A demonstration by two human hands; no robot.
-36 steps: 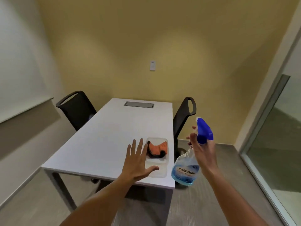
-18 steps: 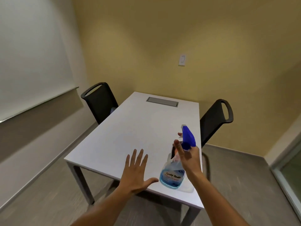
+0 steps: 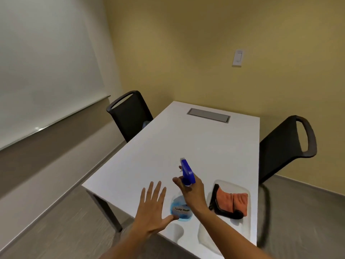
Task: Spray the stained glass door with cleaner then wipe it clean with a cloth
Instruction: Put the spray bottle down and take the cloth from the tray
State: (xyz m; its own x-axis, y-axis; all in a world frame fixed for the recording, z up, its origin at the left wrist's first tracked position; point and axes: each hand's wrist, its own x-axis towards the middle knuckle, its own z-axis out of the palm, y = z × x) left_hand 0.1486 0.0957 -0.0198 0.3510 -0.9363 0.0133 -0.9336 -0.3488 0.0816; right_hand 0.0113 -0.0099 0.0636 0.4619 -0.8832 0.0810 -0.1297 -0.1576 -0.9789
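My right hand [image 3: 192,193] grips the neck of a spray bottle [image 3: 182,208] with a blue trigger head and pale blue liquid, held low over the white table [image 3: 168,139] near its front edge. My left hand [image 3: 153,208] hovers flat with fingers spread just left of the bottle, its thumb close to the bottle's base. An orange cloth with a black edge [image 3: 231,201] lies in a clear plastic tray [image 3: 242,221] to the right of the bottle. The glass door is out of view.
Two black chairs stand at the table, one on the far left [image 3: 130,113] and one on the right [image 3: 287,146]. A grey cable hatch [image 3: 208,115] sits in the tabletop's far end. A whiteboard [image 3: 43,62] covers the left wall.
The view has swung left, away from the glass door. My right hand has lowered the spray bottle toward the table beside the tray. My left hand stays spread beside it.
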